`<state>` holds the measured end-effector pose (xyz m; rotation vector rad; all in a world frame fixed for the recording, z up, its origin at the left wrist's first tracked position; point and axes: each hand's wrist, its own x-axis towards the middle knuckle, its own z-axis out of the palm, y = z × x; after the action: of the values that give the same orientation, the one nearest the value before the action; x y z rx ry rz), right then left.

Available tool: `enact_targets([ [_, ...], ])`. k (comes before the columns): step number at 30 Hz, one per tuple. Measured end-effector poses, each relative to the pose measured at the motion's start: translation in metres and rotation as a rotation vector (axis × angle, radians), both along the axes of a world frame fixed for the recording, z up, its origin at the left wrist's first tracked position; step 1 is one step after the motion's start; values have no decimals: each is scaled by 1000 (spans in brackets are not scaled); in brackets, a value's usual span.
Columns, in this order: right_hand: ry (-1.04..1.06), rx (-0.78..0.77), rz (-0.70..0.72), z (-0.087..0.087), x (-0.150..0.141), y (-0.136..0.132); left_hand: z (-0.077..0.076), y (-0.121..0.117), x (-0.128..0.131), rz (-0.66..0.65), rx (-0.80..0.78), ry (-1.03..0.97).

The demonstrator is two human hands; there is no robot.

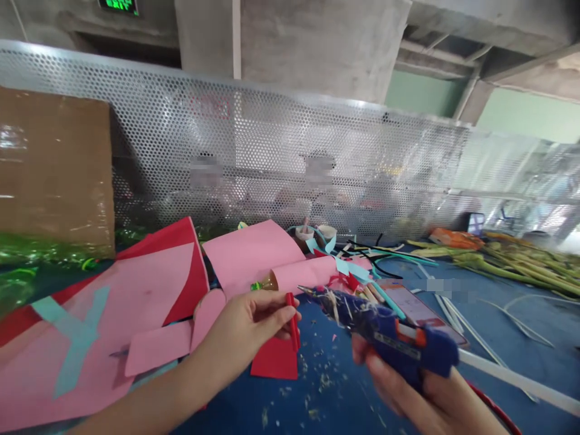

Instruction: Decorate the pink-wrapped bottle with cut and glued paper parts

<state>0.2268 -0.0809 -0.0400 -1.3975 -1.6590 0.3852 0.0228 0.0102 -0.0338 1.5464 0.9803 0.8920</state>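
My left hand [267, 317] pinches a narrow folded strip of red paper [293, 323], held upright above the blue table. Below it lies a flat red paper piece [274, 360]. My right hand [403, 386] is wrapped around the handle of a blue hot glue gun [385, 332]. The metal nozzle points left, close to the top of the red strip; whether it touches cannot be made out. A white glue stick [516, 377] or cord-like strip extends behind the gun to the right.
Pink paper sheets [254, 248] and a pink sheet with a light-blue Y [77, 338] cover the left. A phone [421, 308], thin strips and green stalks [507, 260] lie right. A perforated metal screen [272, 139] and cardboard [54, 169] stand behind. Glue scraps dot the blue table [335, 399].
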Motion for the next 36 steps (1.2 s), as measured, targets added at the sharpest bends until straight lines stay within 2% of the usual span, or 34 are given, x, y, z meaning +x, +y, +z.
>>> enact_targets([
  [4,-48,-2,69,1,1,-2,-2,0,-1,2,1,89],
  [9,-149,1,91,2,6,1,1,-3,0,5,59,115],
  [14,-212,2,67,1,9,-1,4,-3,1,18,40,86],
  [21,-240,-12,51,4,6,1,0,-2,-1,-12,45,80],
  [30,-256,35,23,-4,12,-2,3,-2,0,14,50,66],
  [36,-260,55,18,-9,14,-4,7,-3,3,28,-1,13],
])
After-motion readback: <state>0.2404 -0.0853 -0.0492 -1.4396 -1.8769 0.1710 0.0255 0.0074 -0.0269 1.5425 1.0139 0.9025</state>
